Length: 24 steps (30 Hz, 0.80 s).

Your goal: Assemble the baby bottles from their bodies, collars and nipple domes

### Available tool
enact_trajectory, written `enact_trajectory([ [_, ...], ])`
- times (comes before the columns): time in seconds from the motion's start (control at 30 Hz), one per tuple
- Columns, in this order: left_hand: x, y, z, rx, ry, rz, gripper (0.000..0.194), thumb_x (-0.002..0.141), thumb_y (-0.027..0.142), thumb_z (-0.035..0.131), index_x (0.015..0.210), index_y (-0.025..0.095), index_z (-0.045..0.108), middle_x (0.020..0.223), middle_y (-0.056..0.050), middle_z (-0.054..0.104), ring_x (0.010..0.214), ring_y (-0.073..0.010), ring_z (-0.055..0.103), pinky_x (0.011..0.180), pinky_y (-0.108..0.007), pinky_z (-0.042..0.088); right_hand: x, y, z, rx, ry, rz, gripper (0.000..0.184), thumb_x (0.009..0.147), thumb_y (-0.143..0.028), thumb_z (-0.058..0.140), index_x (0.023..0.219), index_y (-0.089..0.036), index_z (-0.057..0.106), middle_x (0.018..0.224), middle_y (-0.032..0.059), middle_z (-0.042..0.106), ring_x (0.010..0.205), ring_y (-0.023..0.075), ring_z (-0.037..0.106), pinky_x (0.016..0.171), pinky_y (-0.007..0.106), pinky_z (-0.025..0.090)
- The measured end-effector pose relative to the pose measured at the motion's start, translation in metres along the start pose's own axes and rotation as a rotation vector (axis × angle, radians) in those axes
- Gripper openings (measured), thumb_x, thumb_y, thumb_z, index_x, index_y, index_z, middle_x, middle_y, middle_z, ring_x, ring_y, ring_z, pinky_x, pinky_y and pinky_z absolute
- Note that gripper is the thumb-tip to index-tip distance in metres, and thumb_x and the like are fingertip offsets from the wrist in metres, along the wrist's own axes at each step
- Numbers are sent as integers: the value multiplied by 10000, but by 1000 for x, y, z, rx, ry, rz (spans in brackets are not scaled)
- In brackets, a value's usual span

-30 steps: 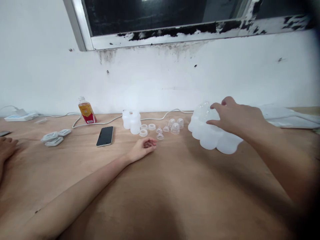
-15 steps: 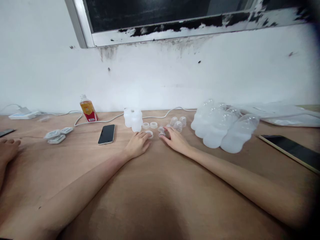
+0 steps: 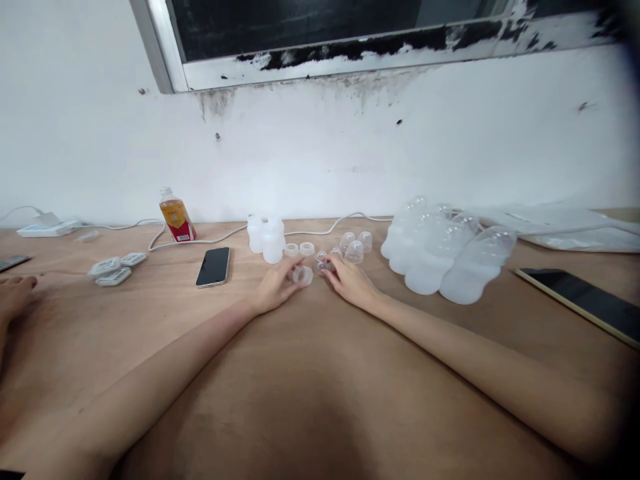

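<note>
My left hand [image 3: 274,287] is closed on a translucent screw ring [image 3: 303,275], tilted up between thumb and fingers. Thumb and fingers of my right hand [image 3: 353,280] close around a small clear bottle teat [image 3: 323,266] low over the table. Another clear teat [image 3: 321,255] lies just behind it. Two more screw rings [image 3: 307,249] lie flat beyond my left fingertips. Clear domed caps [image 3: 355,252] stand behind my right hand. Several frosted white bottles [image 3: 273,241] without caps stand behind my left hand.
Capped frosted bottles [image 3: 425,277] crowd the right side. Phones lie at left [image 3: 213,267] and far right [image 3: 580,303]. A drink bottle [image 3: 178,219], a white cable [image 3: 215,241] and white packets [image 3: 113,270] are on the left. Another person's hand [image 3: 15,297] rests at the left edge.
My left hand has taken hold of the screw ring and tipped it up off the table. My right fingers have drawn in around the teat.
</note>
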State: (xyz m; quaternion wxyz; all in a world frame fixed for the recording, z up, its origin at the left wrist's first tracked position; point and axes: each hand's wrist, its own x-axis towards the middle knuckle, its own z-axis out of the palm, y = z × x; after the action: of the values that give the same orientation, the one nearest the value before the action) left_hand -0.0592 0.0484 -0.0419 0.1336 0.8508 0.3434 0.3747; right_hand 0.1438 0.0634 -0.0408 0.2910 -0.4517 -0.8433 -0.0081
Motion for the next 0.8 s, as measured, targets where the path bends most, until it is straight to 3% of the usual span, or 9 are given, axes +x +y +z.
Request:
enact_trajectory([
  [0.1, 1, -4, 0, -248, 157, -124, 449, 722, 187, 550, 1146, 164, 404, 1098, -109, 442, 955, -167, 523, 733, -282, 511, 0, 0, 0, -1, 3, -2, 226, 820, -209, 381, 1027, -162, 460, 973, 86, 580, 845, 202, 557, 701, 311, 440],
  [0.17, 1, -6, 0, -319, 201, -167, 385, 699, 173, 569, 1068, 148, 462, 1092, -106, 429, 965, -171, 530, 754, -285, 510, 0, 1, 1, -3, 7, -5, 240, 824, -209, 369, 1040, -157, 459, 1001, 95, 566, 877, 213, 546, 718, 325, 441],
  [0.5, 2, 4, -1, -317, 118, -260, 377, 660, 115, 588, 1004, 120, 433, 1045, -130, 559, 976, -188, 557, 863, -356, 454, -3, -4, -4, 73, 96, -115, 259, 845, -232, 336, 1063, -181, 468, 1002, 80, 521, 910, 188, 516, 811, 331, 419],
  [0.8, 2, 8, -3, -231, 102, -241, 366, 666, 166, 595, 998, 144, 441, 1058, -116, 555, 944, -187, 569, 810, -339, 471, -2, -3, -2, 170, 140, -133, 252, 820, -214, 385, 1022, -163, 527, 942, 90, 498, 801, 166, 540, 757, 330, 463],
])
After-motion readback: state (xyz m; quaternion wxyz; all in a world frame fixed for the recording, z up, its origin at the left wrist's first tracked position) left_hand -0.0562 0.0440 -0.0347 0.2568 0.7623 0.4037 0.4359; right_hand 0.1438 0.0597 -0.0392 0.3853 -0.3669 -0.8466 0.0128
